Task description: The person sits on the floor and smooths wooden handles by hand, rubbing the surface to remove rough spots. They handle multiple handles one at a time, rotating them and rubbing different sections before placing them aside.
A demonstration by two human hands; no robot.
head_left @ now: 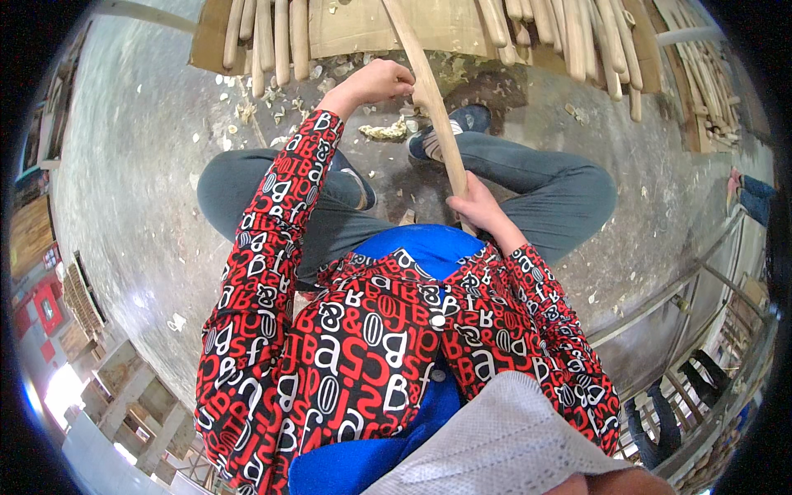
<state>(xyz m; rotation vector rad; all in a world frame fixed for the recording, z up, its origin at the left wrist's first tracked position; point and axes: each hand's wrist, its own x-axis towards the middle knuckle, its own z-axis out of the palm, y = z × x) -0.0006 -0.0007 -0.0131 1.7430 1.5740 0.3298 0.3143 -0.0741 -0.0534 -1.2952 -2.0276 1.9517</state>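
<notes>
A long, pale, slightly curved wooden handle (pixel 438 117) slants up from my lap, its far end reaching over the cardboard. My right hand (pixel 480 205) is wrapped round its near end, thumb lying along the wood. Farther up, my left hand (pixel 381 82) is closed, with its curled fingers against the left edge of the handle beside a small bump. Whatever those fingers pinch, if anything, is hidden. Between my feet and the left hand, a clump of pale wood shavings (pixel 384 129) lies on the floor.
Several similar wooden handles (pixel 280 41) rest on a cardboard sheet (pixel 355 35) ahead, with more handles (pixel 590 41) at the right. My bent legs (pixel 540 177) frame the work. Shavings litter the grey floor (pixel 157 177). Metal rails (pixel 639 326) and other people's legs (pixel 656 421) appear at the right.
</notes>
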